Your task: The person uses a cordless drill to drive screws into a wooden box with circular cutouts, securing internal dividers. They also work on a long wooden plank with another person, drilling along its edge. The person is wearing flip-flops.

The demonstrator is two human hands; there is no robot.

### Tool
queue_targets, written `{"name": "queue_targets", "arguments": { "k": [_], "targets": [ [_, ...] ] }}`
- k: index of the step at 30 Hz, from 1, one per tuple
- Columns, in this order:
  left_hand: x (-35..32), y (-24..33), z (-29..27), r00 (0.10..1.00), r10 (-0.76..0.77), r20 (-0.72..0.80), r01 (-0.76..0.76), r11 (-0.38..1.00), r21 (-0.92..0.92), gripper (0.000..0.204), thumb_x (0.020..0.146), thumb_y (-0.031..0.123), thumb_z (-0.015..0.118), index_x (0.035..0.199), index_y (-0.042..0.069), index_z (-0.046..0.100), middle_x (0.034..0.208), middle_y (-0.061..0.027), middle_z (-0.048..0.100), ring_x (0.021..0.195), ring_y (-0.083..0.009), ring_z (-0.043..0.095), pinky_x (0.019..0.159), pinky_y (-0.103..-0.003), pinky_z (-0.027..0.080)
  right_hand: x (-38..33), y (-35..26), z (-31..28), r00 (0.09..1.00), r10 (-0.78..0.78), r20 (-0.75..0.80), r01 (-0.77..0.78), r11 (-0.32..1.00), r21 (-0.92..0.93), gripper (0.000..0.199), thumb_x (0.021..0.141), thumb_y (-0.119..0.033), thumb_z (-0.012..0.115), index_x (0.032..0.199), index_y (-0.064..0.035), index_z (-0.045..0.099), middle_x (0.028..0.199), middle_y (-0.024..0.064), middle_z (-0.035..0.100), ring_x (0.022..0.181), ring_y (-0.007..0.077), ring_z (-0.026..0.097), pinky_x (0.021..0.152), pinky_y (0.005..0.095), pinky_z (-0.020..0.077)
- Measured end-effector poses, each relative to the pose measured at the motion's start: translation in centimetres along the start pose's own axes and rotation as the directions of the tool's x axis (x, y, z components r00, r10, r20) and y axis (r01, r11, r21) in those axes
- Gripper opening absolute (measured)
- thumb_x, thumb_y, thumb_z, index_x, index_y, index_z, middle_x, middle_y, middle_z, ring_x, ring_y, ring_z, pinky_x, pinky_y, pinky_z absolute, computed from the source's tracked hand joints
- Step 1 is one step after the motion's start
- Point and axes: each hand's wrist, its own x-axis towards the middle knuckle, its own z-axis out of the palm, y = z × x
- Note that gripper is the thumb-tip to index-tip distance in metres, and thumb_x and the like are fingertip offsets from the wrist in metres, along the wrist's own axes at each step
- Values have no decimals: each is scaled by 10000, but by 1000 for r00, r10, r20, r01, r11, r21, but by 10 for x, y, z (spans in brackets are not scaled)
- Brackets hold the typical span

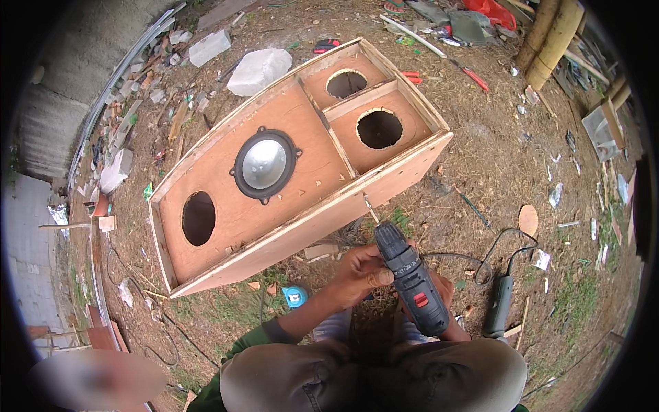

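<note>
In front of me, a cordless drill (414,283) with a dark body and a red switch points away toward a plywood speaker box. Its metal bit (371,210) reaches the near side panel (322,223) of that box; whether it touches the wood I cannot tell. My right hand (445,294) is wrapped round the drill's grip, mostly hidden beneath the body. Thumb and fingers of my left hand (362,275) hold the drill's side just behind the chuck. A speaker driver (264,164) with a black rim and silvery cone sits on the box's recessed board, among round cut-outs.
A blue tape measure (295,296) lies left of my knees. At right, a corded power tool (499,306) rests on the ground with its cable curling. White blocks (259,71) lie behind the box, bamboo posts (551,41) stand far right, and scraps litter the dirt.
</note>
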Motion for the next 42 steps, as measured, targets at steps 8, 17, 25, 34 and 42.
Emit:
{"name": "queue_targets", "arguments": {
  "k": [8, 17, 25, 34, 42],
  "targets": [
    [2, 2, 0, 1000, -31, -3, 31, 1000, -4, 797, 960, 302, 847, 1587, -39, 493, 1524, -196, 620, 1389, -295, 621, 1205, -501, 465, 9, -6, -13, 998, 40, 40, -39, 999, -15, 420, 856, -156, 783, 1189, 84, 696, 903, 185, 694, 736, 365, 719, 646, 438, 570],
    [3, 9, 3, 996, -70, 46, 71, 997, -19, 880, 997, 374, 784, 1655, -44, 377, 1566, -239, 581, 1476, -340, 551, 1242, -520, 421, 30, -20, -27, 999, 24, 40, -18, 988, -154, 509, 865, -211, 746, 1282, 70, 669, 874, 161, 661, 694, 343, 678, 630, 443, 534],
    [6, 4, 6, 994, 16, 110, -17, 1000, 9, 947, 995, 525, 743, 1659, -42, 375, 1670, -255, 469, 1551, -364, 461, 1306, -529, 313, 43, -34, -38, 994, -18, 103, 51, 946, -321, 401, 863, -107, 679, 1228, 58, 667, 949, 188, 714, 792, 375, 732, 674, 444, 570],
    [5, -12, -11, 989, -83, 123, 78, 996, 41, 772, 968, 456, 804, 1542, -8, 579, 1579, -193, 591, 1488, -325, 537, 1252, -504, 391, 14, -16, -22, 969, 225, 106, -228, 974, 10, 495, 845, -162, 814, 1264, 67, 686, 880, 183, 730, 741, 353, 747, 659, 407, 582],
    [-20, 104, -12, 936, -340, 90, 184, 692, 698, 319, 1053, 212, 735, 1281, -11, 743, 1267, -113, 773, 1231, -231, 709, 1028, -404, 560, -12, 1, 6, 963, 249, 105, -246, 969, -37, 137, 898, -132, 810, 991, -66, 735, 844, 46, 740, 755, 255, 731, 667, 407, 564]
  ]
}}
